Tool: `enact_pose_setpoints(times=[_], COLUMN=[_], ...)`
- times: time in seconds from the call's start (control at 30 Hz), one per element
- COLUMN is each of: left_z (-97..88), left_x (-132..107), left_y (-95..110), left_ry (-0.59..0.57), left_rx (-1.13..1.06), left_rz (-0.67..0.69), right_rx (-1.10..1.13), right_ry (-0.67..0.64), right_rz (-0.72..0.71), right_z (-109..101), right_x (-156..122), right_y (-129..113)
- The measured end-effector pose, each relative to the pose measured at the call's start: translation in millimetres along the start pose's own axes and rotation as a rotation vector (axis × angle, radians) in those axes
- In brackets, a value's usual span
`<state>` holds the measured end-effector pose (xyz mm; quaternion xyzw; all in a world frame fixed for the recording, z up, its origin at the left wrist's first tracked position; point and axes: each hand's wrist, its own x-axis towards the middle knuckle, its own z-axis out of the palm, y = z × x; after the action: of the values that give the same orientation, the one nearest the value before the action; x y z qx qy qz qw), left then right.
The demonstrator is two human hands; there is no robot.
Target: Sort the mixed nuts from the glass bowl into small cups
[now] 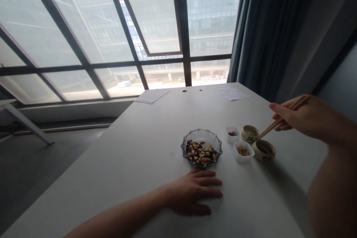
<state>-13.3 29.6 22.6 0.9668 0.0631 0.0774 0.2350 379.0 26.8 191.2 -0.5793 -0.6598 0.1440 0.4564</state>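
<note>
Carrying the vessels: white tabletop (150, 137). Right hand (295, 117), right of scalloped glass bowl (209, 138): fingers grasping wooden chopsticks (269, 128), tips at nearer ceramic cup (262, 156). Left hand (192, 193), just nearside of bowl: fingers released, spread flat. Farther ceramic cup (248, 136), two plastic tubs (242, 158): right of bowl. Peanuts (205, 160), dark pieces (188, 148): inside bowl.
</note>
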Motion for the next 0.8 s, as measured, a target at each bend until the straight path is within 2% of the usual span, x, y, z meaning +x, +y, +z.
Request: enact_pose_setpoints(times=[0.1,0.2,0.3,0.37,0.47,0.53,0.63,0.73,0.8], left_z=[-1.6,-3.6,-4.9,-4.7,-3.7,-3.4,-3.5,-3.1,-2.2], left_x=[0.9,2.0,2.4,2.1,1.3,1.1,1.3,1.6,1.5], left_y=[0.8,2.1,2.9,2.8,2.2,2.2,2.8,3.1,2.6], left_ry=[-0.013,-0.024,-0.032,-0.029,-0.020,-0.018,-0.018,-0.014,-0.013], left_rx=[0.003,0.007,0.001,-0.004,0.001,0.007,0.012,0.019,0.022], left_rz=[-0.011,-0.017,-0.016,-0.012,-0.010,-0.011,-0.010,-0.009,-0.005], right_rx=[0.024,0.037,-0.003,-0.010,0.018,0.066,0.123,0.152,0.150], right_ry=[-0.007,-0.010,0.007,0.013,-0.062,-0.165,-0.349,-0.487,-0.520], right_rz=[0.188,0.331,0.407,0.347,0.140,0.033,-0.023,-0.056,-0.069], right_z=[2.1,8.8,10.9,13.9,31.8,54.4,96.0,132.0,148.0], right_x=[7.3,12.7,14.5,14.4,13.9,14.0,15.1,17.4,19.2], right_y=[10.0,7.4,0.7,-7.1,-26.0,-39.5,-50.5,-46.3,-39.1])
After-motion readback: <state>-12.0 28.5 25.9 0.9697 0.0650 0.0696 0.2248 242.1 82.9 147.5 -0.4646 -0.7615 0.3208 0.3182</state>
